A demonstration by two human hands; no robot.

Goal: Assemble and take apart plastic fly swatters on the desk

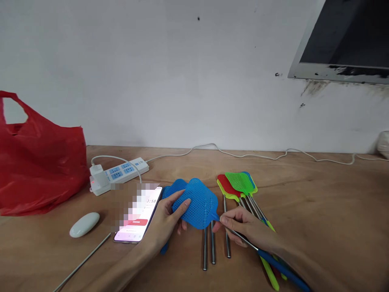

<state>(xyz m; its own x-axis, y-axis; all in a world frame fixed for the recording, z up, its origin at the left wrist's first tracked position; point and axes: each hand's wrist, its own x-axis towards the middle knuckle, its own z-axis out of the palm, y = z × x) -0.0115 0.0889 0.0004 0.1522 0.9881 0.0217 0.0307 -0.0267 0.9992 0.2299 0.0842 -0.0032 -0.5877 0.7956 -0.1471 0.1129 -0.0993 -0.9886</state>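
Note:
Between both hands is a blue fly swatter (pixel 201 205) with a perforated head, a metal rod and a blue handle. My left hand (pixel 172 211) is closed on the edge of its head, thumb on top. My right hand (pixel 238 225) pinches the metal rod just below the head; the handle slants toward the lower right. Behind my left hand lie more blue swatter heads (pixel 176 185), partly hidden. Several metal rods (pixel 205 251) lie on the table beneath the held swatter. To the right rests a pile of swatters with green (pixel 240 182), red, yellow and blue heads.
At left, a phone (pixel 136 219) with a lit screen lies by a white mouse (pixel 84 224). Behind them are a white power strip (pixel 121 172) with a plugged-in charger and a red plastic bag (pixel 42 158). A white cable (pixel 255 155) runs along the wall on the wooden table (pixel 328 211).

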